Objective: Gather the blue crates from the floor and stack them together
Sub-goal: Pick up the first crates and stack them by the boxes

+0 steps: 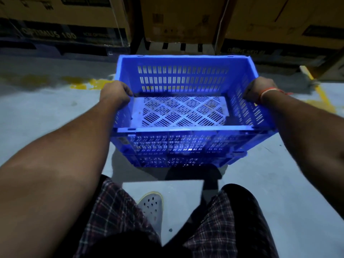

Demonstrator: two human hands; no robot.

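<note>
The left hand (115, 93) is gripping the left rim of the blue crate (183, 110), fingers curled over the edge; the right hand (260, 89) is gripping the right rim likewise. The crate is sitting upright on another blue crate (178, 162) on the grey floor (46, 116); cardboard boxes (178, 21) are standing just behind.
</note>
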